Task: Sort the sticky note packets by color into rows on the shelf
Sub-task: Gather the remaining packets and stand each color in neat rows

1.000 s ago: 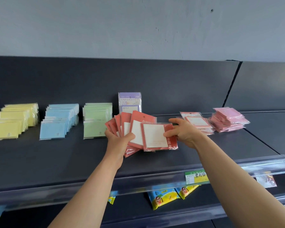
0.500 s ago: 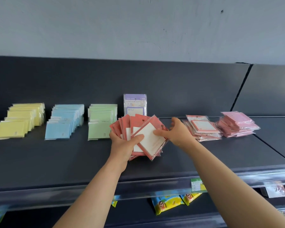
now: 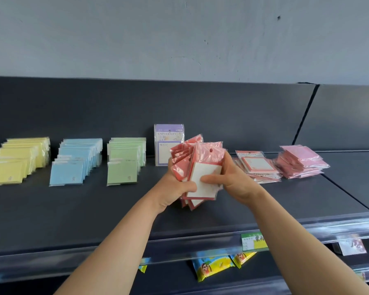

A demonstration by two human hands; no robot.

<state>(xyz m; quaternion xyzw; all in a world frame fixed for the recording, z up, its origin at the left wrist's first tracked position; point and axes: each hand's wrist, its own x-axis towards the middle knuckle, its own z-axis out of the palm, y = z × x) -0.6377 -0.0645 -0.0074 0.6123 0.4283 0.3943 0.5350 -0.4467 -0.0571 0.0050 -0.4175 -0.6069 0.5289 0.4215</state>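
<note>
Both hands hold a bundle of red sticky note packets (image 3: 205,165) upright over the dark shelf (image 3: 94,205). My left hand (image 3: 175,186) grips the bundle from the left and below. My right hand (image 3: 232,177) grips it from the right, thumb across the front packet. On the shelf lie rows of yellow packets (image 3: 17,160), blue packets (image 3: 77,160) and green packets (image 3: 126,158). A purple packet (image 3: 168,143) stands upright behind the bundle. To the right lie loose red-framed packets (image 3: 258,165) and a pink pile (image 3: 300,162).
The shelf's front rail (image 3: 200,241) carries a green price tag (image 3: 254,241). Snack bags (image 3: 213,267) hang on the lower shelf. A dark back panel (image 3: 115,107) stands behind the rows, with a seam (image 3: 307,116) to a neighbouring shelf at the right.
The fanned red packets have been gathered into one upright bundle. My right hand closed in from the right onto it, and both hands now squeeze the packets together.
</note>
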